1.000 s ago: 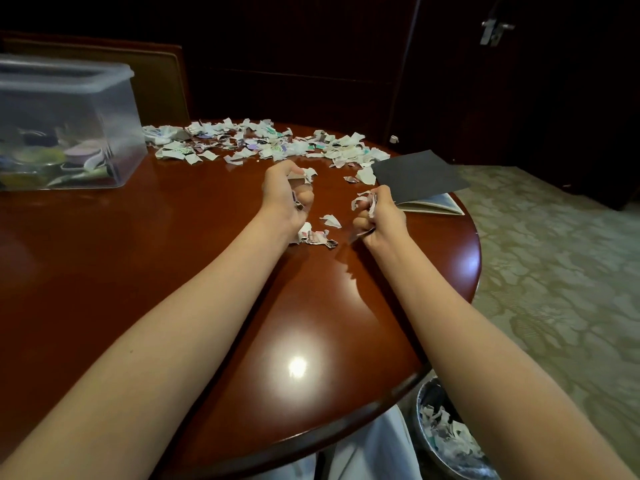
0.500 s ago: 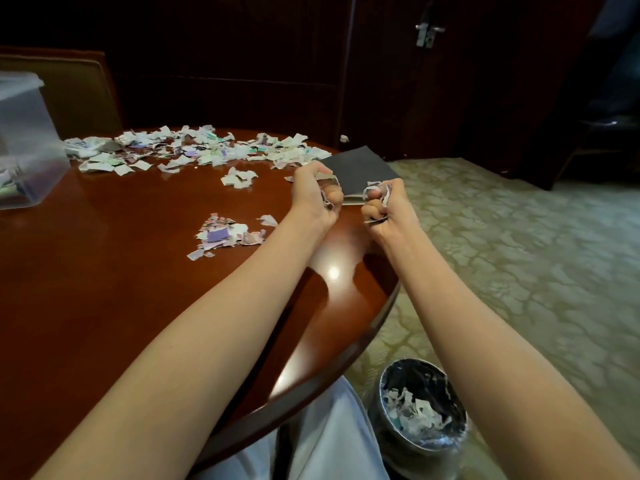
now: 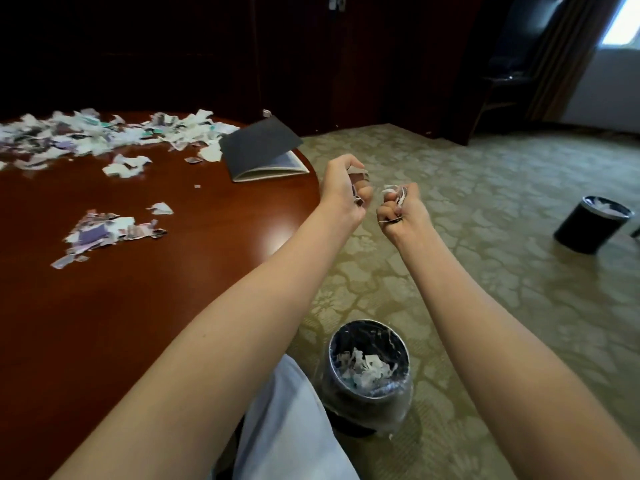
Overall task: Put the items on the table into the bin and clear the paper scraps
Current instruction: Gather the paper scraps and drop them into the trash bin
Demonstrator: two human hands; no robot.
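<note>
The step in hand is judged to be the carrying of a load of paper scraps to the waste bin [image 3: 360, 408]. A bunch of scraps [image 3: 356, 170] is gripped in the curled fingers of the left hand [image 3: 346, 188], and another bunch [image 3: 393, 190] is clenched in the right hand [image 3: 401, 211]. Both hands are held over the carpet, just past the right edge of the worktop [image 3: 156, 306].

The waste bin is seen on the floor below the forearms, beside the near right edge, with scraps already in it. For the next move, both hands would probably have to be brought down over its mouth and opened, so that nothing is spilled on the carpet.

Two bins are counted, the second bin [image 3: 588, 230] well apart on the floor. One dark booklet [image 3: 259, 147] is seen at the right edge. One long heap [image 3: 104, 136] lies along the far edge and one smaller heap [image 3: 104, 233] nearer the middle, with a small cluster [image 3: 126, 166] and a few loose pieces between them.
</note>
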